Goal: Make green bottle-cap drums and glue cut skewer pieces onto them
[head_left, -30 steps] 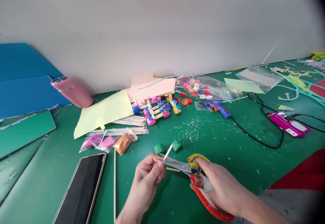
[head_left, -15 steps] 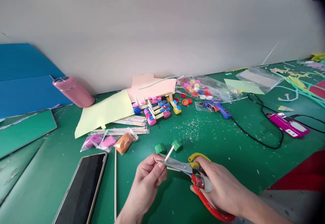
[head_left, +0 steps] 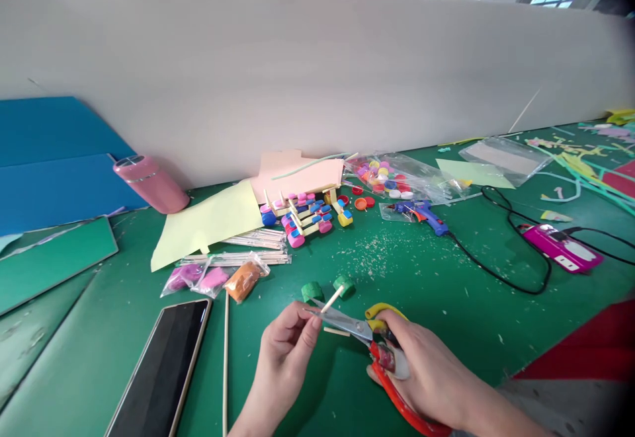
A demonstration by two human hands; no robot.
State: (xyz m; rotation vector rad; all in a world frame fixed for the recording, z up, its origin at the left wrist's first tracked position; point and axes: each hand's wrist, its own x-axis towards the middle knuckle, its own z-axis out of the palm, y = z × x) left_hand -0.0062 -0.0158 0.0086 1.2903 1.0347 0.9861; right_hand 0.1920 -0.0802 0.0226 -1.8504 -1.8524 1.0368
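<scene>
Left fingers point(head_left: 292, 316) pinch the short wooden stick point(head_left: 333, 298) where scissors point(head_left: 364, 328) gripped in my right hand point(head_left: 424, 361) straddle it above the bench point(head_left: 476, 331), so closing the blades point(head_left: 343, 320) carelessly could nick my thumb point(head_left: 307, 336).

Left of the left hand point(head_left: 285, 357) lies a black-screened rectangular phone point(head_left: 159, 367); farther beyond stands a pink cylindrical bottle point(head_left: 153, 186). Beyond and right of the right hand point(head_left: 429, 367) sits a magenta-and-white box point(head_left: 563, 247).
</scene>
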